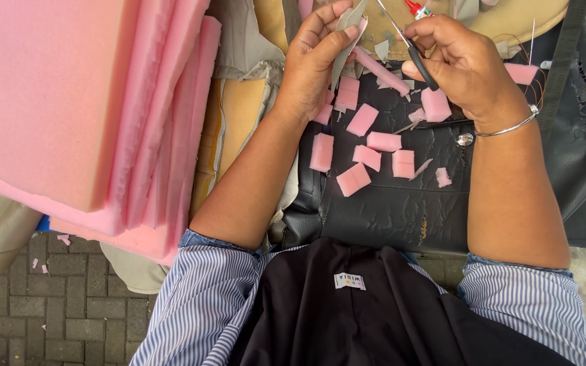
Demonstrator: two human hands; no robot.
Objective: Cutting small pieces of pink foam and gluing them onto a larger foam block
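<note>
Gripped in the left hand (pixel 313 64): a thin grey strip of fabric-like sheet (pixel 344 42), pinched upright between thumb and curled fingers near the top of the view, above the black seat cover. Closed in the right hand (pixel 459 64): black-handled scissors (pixel 412 47), fingers wrapped round the handle, slim metal blades angled up and left toward the grey strip, tips just beside it. Both forearms bare and raised, elbows wide, wrists bent inward so the hands nearly meet. On the right wrist, one thin silver bangle (pixel 510 127).

Below the hands, scattered over the black seat cover (pixel 388 203) of wrinkled, cracked leather-like material: small pink foam blocks (pixel 367 157), soft-edged and roughly rectangular, about ten of them, plus one longer pink strip (pixel 381 73) and a few grey slivers. Behind the right hand, a small red-capped tube (pixel 416 8), only partly visible.

At left, a stack of large pink foam sheets (pixel 69 102), spongy, at least four layers by their edges. Striped blue-and-white sleeves (pixel 198 291) rolled up above the elbows, a black apron (pixel 347 312) between. Grey brick paving (pixel 49 305) at lower left, with pink crumbs.
</note>
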